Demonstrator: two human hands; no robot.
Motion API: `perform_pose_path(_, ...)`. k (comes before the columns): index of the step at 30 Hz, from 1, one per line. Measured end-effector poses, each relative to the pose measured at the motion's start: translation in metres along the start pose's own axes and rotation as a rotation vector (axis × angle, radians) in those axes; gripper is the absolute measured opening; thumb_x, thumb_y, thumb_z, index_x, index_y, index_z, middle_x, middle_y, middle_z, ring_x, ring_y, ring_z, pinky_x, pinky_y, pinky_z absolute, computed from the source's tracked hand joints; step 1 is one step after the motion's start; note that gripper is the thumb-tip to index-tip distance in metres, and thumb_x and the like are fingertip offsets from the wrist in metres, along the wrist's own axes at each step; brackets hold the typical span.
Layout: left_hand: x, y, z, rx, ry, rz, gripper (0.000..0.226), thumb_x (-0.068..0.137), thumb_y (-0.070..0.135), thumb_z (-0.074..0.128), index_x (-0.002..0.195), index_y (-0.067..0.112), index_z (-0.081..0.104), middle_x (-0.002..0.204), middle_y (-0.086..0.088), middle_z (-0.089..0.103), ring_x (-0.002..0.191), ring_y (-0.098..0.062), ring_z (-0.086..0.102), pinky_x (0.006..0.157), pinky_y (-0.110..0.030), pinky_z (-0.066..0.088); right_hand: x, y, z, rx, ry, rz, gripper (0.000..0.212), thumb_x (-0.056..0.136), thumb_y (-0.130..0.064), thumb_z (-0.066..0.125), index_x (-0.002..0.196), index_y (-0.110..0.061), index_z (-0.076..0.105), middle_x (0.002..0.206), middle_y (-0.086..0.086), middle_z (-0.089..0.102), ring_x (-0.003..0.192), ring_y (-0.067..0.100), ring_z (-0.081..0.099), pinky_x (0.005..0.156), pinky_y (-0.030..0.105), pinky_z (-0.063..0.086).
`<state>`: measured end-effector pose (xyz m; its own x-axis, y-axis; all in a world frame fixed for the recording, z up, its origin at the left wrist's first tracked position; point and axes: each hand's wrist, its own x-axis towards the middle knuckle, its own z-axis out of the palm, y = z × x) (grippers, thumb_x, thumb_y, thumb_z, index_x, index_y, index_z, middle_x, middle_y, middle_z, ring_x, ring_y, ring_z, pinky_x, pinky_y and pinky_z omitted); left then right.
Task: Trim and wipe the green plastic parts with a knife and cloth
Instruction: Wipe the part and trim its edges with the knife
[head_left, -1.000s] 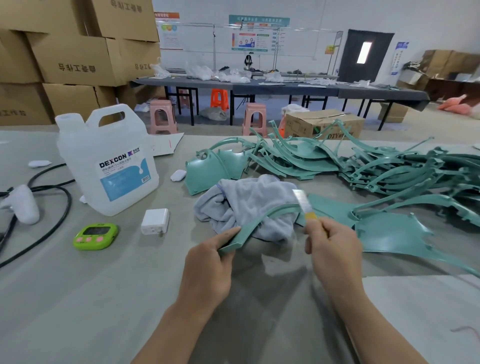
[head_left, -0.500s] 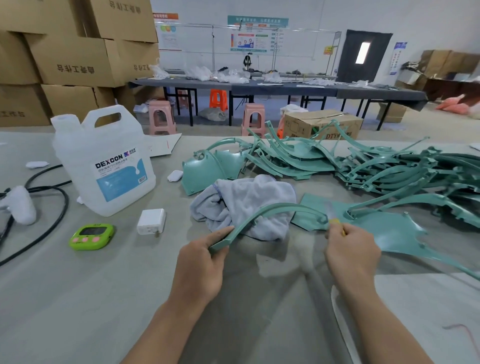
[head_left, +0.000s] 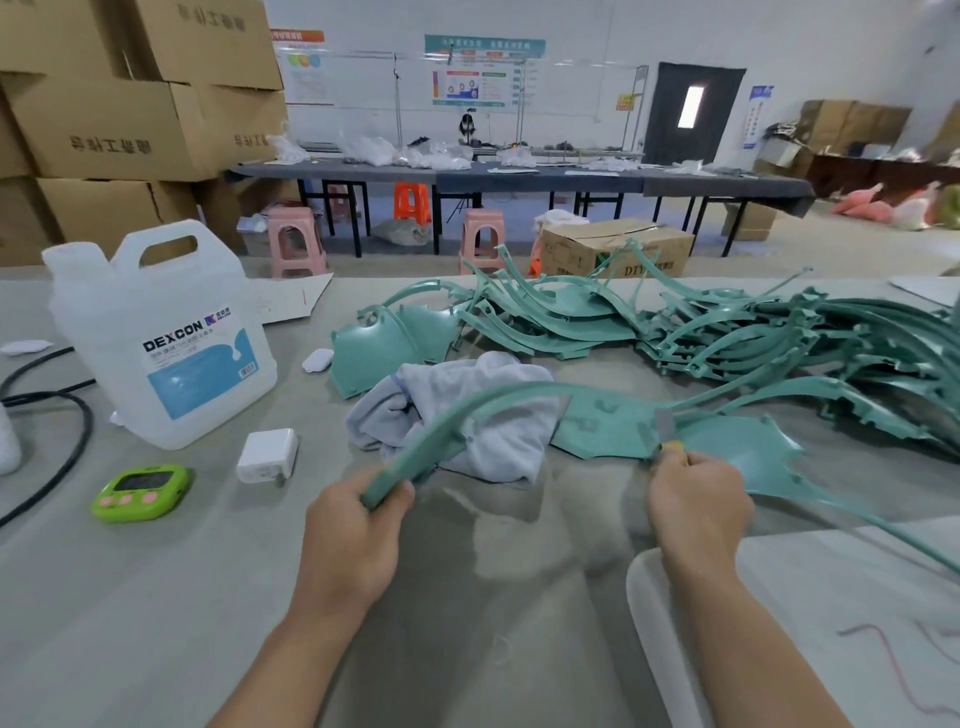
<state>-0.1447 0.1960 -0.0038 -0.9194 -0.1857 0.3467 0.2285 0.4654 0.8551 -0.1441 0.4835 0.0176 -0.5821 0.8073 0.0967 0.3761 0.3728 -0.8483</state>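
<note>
My left hand (head_left: 353, 535) grips the near end of a curved green plastic part (head_left: 467, 410) that arches over a crumpled grey cloth (head_left: 457, 415) on the table. My right hand (head_left: 696, 499) holds a small knife (head_left: 666, 428) with a yellow handle, its blade pointing up against the far right end of the part. A big heap of green plastic parts (head_left: 727, 338) lies behind and to the right.
A white DEXCON jug (head_left: 161, 332) stands at the left, with a white charger block (head_left: 267, 454), a green timer (head_left: 140, 491) and black cable (head_left: 57, 457) nearby. A white sheet (head_left: 805, 623) lies at the front right. Cardboard boxes (head_left: 130, 114) and stools stand beyond the table.
My right hand with the knife slid to the right along the curved part, from its middle to its far end. My left hand kept hold of the near end.
</note>
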Motion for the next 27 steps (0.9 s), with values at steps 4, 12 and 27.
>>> perform_pose_path(4, 0.004, 0.007, -0.005, -0.365, 0.059, -0.25, 0.012, 0.075, 0.026, 0.076, 0.078, 0.037, 0.075, 0.07, 0.013, 0.073, 0.063, -0.014, 0.069, 0.062, -0.027, 0.052, -0.002, -0.003, -0.005, -0.001, 0.001, -0.106, 0.045, 0.096, -0.034, 0.053, 0.061, -0.005, 0.056, 0.055, 0.009, 0.057, 0.061, 0.03, 0.054, 0.054, 0.035, 0.035)
perform_pose_path(12, 0.005, 0.009, -0.011, -0.691, -0.08, -0.535, 0.025, 0.082, -0.011, 0.065, 0.101, 0.003, 0.073, 0.095, -0.014, 0.078, 0.082, -0.035, 0.075, 0.077, -0.048, 0.061, 0.001, -0.001, -0.031, -0.36, 0.07, -0.255, 0.045, 0.088, -0.061, 0.057, 0.067, -0.023, 0.069, 0.067, -0.003, 0.065, 0.066, 0.023, 0.057, 0.06, 0.03, 0.045)
perform_pose_path(27, -0.005, 0.019, 0.002, -0.592, -0.317, -0.481, 0.014, 0.082, 0.003, 0.077, 0.095, 0.006, 0.079, 0.096, -0.013, 0.078, 0.085, -0.03, 0.076, 0.066, -0.034, 0.06, -0.091, -0.026, 0.028, 0.35, -0.823, -0.419, 0.023, 0.087, -0.032, 0.064, 0.091, -0.012, 0.074, 0.087, 0.012, 0.074, 0.079, 0.028, 0.068, 0.081, 0.052, 0.056)
